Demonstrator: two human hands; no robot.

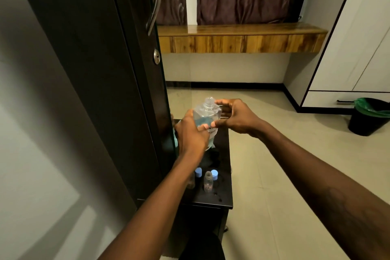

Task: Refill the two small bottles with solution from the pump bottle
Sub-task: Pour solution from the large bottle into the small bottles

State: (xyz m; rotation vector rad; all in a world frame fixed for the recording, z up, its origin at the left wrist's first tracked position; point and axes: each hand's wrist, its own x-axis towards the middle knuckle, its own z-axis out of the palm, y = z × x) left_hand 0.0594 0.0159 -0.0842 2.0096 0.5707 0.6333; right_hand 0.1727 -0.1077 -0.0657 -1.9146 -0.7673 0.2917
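We hold the pump bottle (205, 120) above the far end of a dark side table (221, 188). Our left hand (191, 133) wraps its lower body, fingers curled tight around the label; those fingers cover most of the print, so we cannot read it. Our right hand (236, 117) steadies the shoulder, thumb and fingertips spread and touching the clear plastic just below the neck. The neck is open, with threads exposed and no pump head fitted. Blue solution shows between our two sets of fingers; its exact level is hard to judge.

Below our left wrist, nearer to us, stands one small bottle (207, 181), uncapped and clear. A second small bottle (191, 182) is mostly hidden behind our left forearm. Two blue caps (214, 174) lie beside them on the table. Dark objects beneath the pump bottle blend into the tabletop and cannot be identified.
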